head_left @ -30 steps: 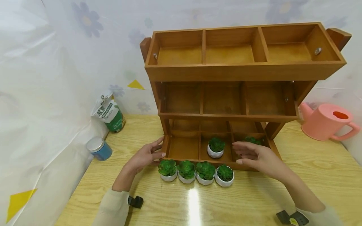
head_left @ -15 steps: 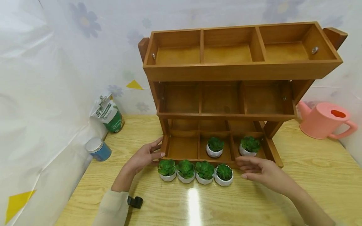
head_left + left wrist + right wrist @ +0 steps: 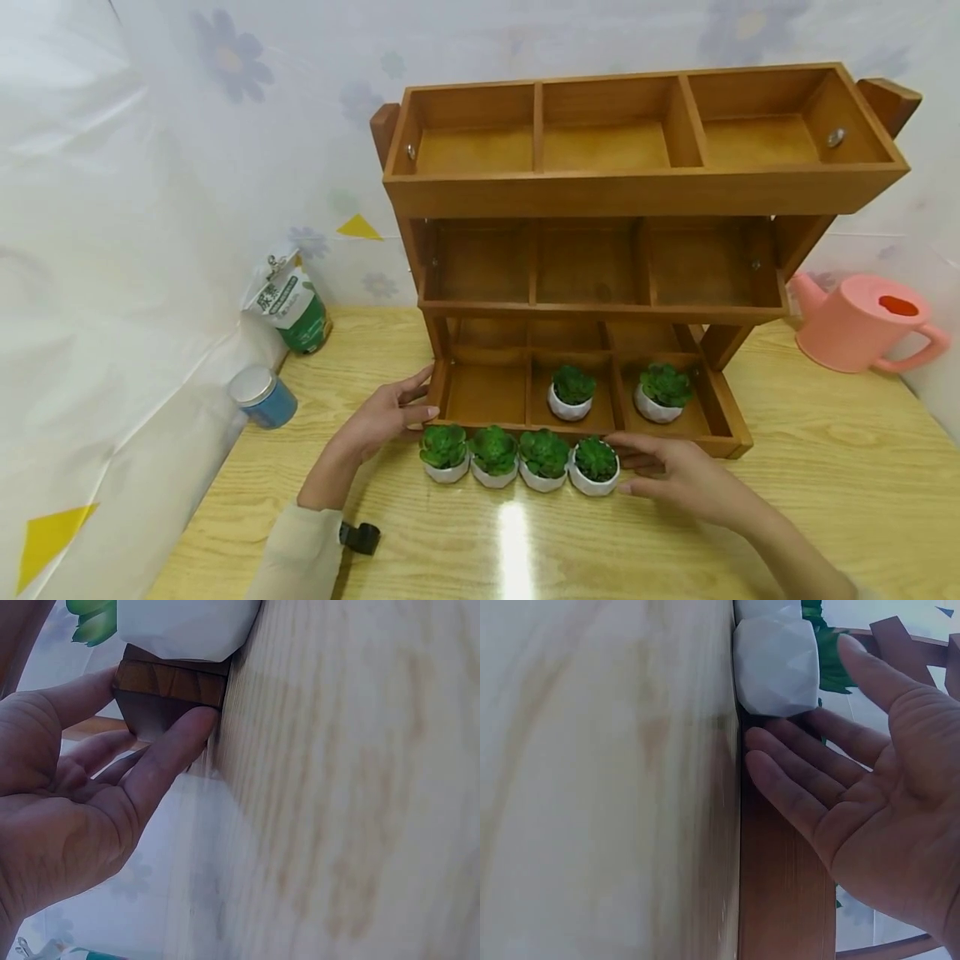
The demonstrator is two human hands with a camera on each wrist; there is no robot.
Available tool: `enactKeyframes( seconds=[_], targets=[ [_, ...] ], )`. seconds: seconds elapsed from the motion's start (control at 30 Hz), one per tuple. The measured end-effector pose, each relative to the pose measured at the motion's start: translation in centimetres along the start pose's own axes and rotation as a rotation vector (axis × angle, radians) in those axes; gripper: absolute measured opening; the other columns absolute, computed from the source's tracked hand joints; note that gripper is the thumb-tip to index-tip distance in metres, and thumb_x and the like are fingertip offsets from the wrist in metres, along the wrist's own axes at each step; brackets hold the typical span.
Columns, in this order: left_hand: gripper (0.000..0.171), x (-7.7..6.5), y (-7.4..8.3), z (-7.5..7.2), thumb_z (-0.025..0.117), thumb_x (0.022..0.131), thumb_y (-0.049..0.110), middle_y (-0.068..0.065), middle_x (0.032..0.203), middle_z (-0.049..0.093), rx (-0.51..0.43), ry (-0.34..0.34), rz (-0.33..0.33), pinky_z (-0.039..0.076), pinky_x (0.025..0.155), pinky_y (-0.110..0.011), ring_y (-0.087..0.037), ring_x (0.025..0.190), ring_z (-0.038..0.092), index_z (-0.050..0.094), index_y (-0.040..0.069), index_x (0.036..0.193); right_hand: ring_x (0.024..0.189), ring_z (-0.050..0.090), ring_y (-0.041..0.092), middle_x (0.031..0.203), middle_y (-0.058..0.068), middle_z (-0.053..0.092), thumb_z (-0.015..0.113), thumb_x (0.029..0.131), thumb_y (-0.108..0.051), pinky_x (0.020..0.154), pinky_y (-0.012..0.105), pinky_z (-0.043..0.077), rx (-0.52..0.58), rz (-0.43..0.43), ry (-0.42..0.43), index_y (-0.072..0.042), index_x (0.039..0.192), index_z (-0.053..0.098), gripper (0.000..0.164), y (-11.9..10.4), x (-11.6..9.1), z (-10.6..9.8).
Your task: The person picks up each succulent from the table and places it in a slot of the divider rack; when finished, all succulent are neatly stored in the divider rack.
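A three-tier wooden shelf (image 3: 645,193) with divided trays stands on the table. At its lower left corner my left hand (image 3: 381,417) grips the frame's end; the left wrist view has thumb and fingers on either side of the wooden end piece (image 3: 169,682). My right hand (image 3: 678,479), fingers extended and thumb apart, is right at the rightmost potted succulent (image 3: 595,467) of a front row. Its fingertips reach behind the white faceted pot (image 3: 776,667) in the right wrist view. Two more succulents stand in the bottom tray, in the middle compartment (image 3: 572,393) and the right one (image 3: 663,393).
The other succulents in the row (image 3: 494,457) stand side by side along the shelf's front edge. A blue jar (image 3: 264,397) and a green-white pouch (image 3: 292,307) are at the left. A pink watering can (image 3: 862,323) stands right of the shelf. White sheeting (image 3: 97,275) borders the table.
My right hand has drawn out from the bottom tray's right compartment, uncovering the succulent there, and moved forward and left to the row's rightmost pot. The left hand stays at the shelf corner.
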State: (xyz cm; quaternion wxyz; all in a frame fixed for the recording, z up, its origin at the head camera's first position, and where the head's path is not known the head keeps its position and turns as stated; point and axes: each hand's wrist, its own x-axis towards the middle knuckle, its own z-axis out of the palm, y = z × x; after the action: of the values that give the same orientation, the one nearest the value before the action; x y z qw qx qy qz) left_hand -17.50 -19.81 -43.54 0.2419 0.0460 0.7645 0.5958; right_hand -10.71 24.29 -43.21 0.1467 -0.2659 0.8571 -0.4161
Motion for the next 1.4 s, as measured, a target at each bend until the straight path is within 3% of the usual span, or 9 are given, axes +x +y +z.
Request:
enactKeyframes(
  seconds=[0.37,0.53,0.8,0.97,1.17,1.4],
  targets=[
    [0.074,-0.2,0.1,0.0,0.063,0.102,0.018,-0.021,0.167,0.022,0.002,0.013,-0.010,0.053,0.102,-0.054,-0.042,0.143,0.043,0.023,0.032,0.162,0.110,0.070,0.011,0.134,0.012,0.067,0.072,0.091,-0.047,0.089,0.030,0.060,-0.087,0.000,-0.004,-0.009,0.142,0.057,0.065,-0.4,0.5,0.4],
    [0.074,-0.2,0.0,-0.1,0.063,0.102,0.018,-0.022,0.167,0.023,-0.002,0.011,-0.005,0.052,0.101,-0.055,-0.043,0.143,0.044,0.023,0.031,0.162,0.110,0.070,0.011,0.133,0.007,0.068,0.074,0.088,-0.053,0.088,0.031,0.060,-0.180,-0.016,0.014,-0.011,0.143,0.057,0.072,-0.7,0.9,0.9],
    [0.074,-0.2,-0.1,0.0,0.064,0.102,0.018,-0.022,0.166,0.023,-0.007,0.012,-0.007,0.053,0.101,-0.054,-0.042,0.142,0.045,0.023,0.032,0.162,0.107,0.066,0.009,0.129,-0.003,0.068,0.077,0.084,-0.057,0.085,0.032,0.058,-0.322,-0.014,0.042,-0.019,0.139,0.059,0.069,-1.2,1.5,1.5],
    [0.074,-0.1,-0.1,-0.1,0.063,0.102,0.018,-0.023,0.167,0.022,-0.007,0.002,-0.004,0.052,0.102,-0.055,-0.042,0.142,0.045,0.023,0.032,0.162,0.110,0.067,0.012,0.129,-0.004,0.068,0.077,0.084,-0.056,0.087,0.034,0.058,-0.337,-0.027,0.049,-0.021,0.138,0.059,0.067,-1.3,1.6,1.7],
    [0.074,-0.1,-0.1,0.0,0.063,0.102,0.018,-0.021,0.167,0.021,-0.011,-0.009,-0.005,0.052,0.102,-0.055,-0.042,0.142,0.046,0.022,0.031,0.163,0.101,0.066,0.003,0.122,-0.008,0.070,0.081,0.083,-0.050,0.080,0.028,0.058,-0.295,-0.051,0.067,-0.022,0.134,0.061,0.062,-1.1,1.4,1.7],
    [0.075,-0.1,0.0,0.0,0.062,0.102,0.018,-0.017,0.169,0.019,-0.008,-0.017,0.006,0.053,0.101,-0.054,-0.041,0.140,0.048,0.021,0.030,0.163,0.102,0.068,0.003,0.120,-0.009,0.071,0.081,0.082,-0.051,0.083,0.028,0.059,-0.251,-0.001,0.080,-0.020,0.136,0.061,0.066,-1.2,0.9,1.1]
  ],
)
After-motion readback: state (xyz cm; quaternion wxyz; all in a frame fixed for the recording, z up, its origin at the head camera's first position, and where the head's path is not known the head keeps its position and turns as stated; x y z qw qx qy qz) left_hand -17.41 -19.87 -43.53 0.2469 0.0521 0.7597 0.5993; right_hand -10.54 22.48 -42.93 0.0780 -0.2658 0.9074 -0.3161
